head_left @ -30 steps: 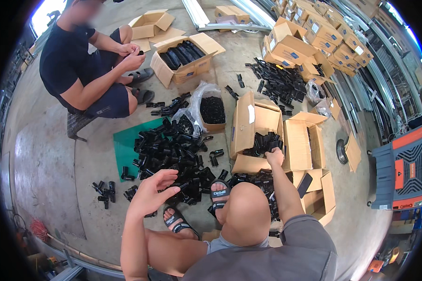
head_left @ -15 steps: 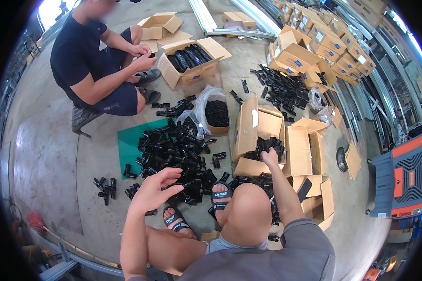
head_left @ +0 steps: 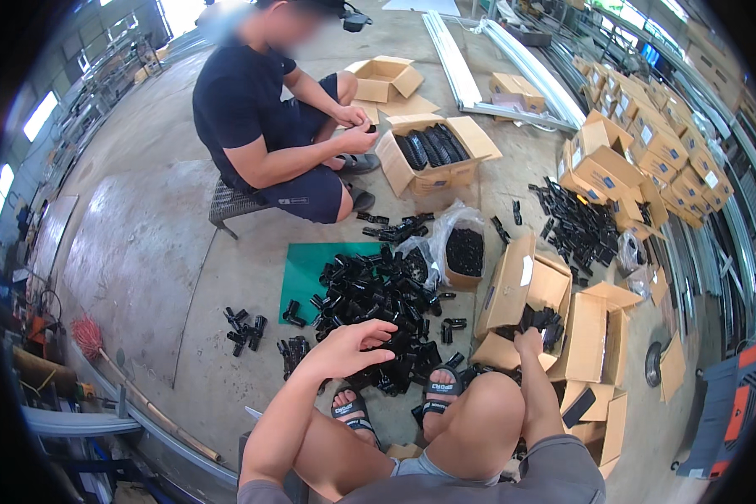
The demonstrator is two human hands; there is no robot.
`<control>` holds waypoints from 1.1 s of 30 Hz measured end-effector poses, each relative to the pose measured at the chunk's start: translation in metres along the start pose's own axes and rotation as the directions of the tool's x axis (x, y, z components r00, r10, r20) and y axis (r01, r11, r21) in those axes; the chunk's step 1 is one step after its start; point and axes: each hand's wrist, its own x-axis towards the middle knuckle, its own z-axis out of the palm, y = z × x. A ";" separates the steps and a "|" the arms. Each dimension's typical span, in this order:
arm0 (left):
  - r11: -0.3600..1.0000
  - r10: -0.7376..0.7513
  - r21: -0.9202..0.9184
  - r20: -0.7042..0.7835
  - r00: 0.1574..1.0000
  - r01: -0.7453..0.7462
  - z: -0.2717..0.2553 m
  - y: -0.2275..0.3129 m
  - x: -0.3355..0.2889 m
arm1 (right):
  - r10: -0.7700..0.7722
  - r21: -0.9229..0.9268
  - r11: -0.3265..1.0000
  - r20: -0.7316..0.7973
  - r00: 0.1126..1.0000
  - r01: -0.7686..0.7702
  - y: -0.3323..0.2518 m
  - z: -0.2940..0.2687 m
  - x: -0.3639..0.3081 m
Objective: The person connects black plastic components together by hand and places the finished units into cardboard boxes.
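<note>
My left hand point(head_left: 353, 349) hangs over the near side of a heap of black plastic fittings point(head_left: 370, 294), its thumb and fingers apart and nothing between them. Part of the heap lies on a green sheet point(head_left: 304, 267). To the right, my right hand point(head_left: 529, 340) reaches into an open cardboard box point(head_left: 506, 290) with several black fittings point(head_left: 544, 323) inside. Its fingers are mostly hidden among these parts, so I cannot see whether it grips one.
Across from me a seated person point(head_left: 260, 126) handles a small dark piece beside a box of neatly rowed black parts point(head_left: 433, 147). A bag-lined box of small black pieces point(head_left: 464, 252) stands beyond the heap. More open boxes point(head_left: 592, 336) stand at my right.
The view has turned left, so the scene sits further right. My left hand stays raised over the heap, and my right hand remains at the same box.
</note>
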 end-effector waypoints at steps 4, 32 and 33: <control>0.999 0.046 -0.016 0.012 0.999 -0.046 0.000 -0.004 0.001 | -0.019 0.076 0.997 0.023 1.000 0.017 0.011 0.004 0.011; 0.667 0.637 0.665 -0.275 0.720 -0.336 0.060 0.045 0.007 | -0.888 0.638 0.370 0.030 0.459 0.675 -0.168 -0.217 -0.218; 0.665 0.673 0.660 -0.328 0.663 -0.350 0.062 0.044 0.011 | -0.897 0.714 0.342 0.054 0.439 0.611 -0.178 -0.219 -0.224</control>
